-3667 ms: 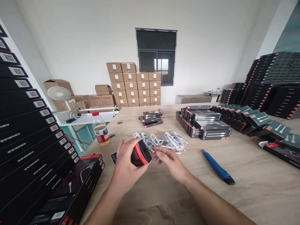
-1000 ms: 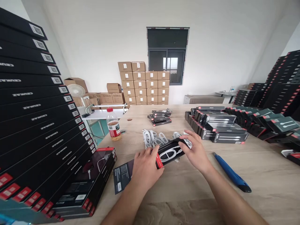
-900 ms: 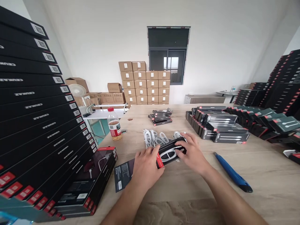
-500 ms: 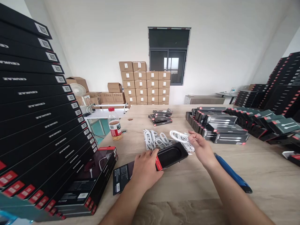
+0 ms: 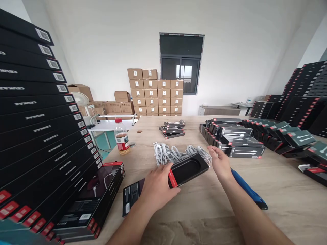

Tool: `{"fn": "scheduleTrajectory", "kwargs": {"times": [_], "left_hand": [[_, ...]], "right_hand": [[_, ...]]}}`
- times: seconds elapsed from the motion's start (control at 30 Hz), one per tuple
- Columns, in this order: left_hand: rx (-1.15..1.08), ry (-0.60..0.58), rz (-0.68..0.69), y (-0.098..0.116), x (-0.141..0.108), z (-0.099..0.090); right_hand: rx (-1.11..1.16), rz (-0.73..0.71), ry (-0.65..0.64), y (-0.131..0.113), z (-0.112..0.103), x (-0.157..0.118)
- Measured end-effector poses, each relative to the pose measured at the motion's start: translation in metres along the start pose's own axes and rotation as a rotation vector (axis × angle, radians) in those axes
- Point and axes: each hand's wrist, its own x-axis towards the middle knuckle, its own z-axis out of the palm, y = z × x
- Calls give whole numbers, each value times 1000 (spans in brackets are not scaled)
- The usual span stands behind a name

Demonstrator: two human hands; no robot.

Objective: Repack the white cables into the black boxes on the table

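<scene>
My left hand [image 5: 159,182] is closed around a slim black box [image 5: 190,168] with a red band, tilted up to the right. Its moulded tray faces up with an oblong hollow that holds nothing. A printed dark sleeve or flap [image 5: 131,196] sticks out to the left, partly under the hand. Coiled white cables [image 5: 173,154] lie in a row just behind the box. At the right end of that row is my right hand [image 5: 220,162], thumb and fingers drawn together beside the coils; whether a cable is between them is hidden.
Tall black boxes [image 5: 38,136] are stacked at the left, beside a drink bottle [image 5: 122,137]. Small packed boxes [image 5: 246,149] stand at the right, with more small boxes [image 5: 173,131] at mid-table. A blue-handled tool [image 5: 247,189] lies by my right forearm.
The white cable coil that my right hand held raised is no longer up in its fingers; coils lie in the row there. My left hand still holds the box, tilted slightly more upward.
</scene>
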Motion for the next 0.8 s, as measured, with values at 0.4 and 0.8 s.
{"fn": "scheduleTrajectory", "kwargs": {"times": [0.4,0.8], "left_hand": [[14,151,191,8,-2,3],[-190,236,252,2,-4,-9]], "right_hand": [[33,-262,-567,-25,45,-76],[641,295,-914,-59,34,-83]]}}
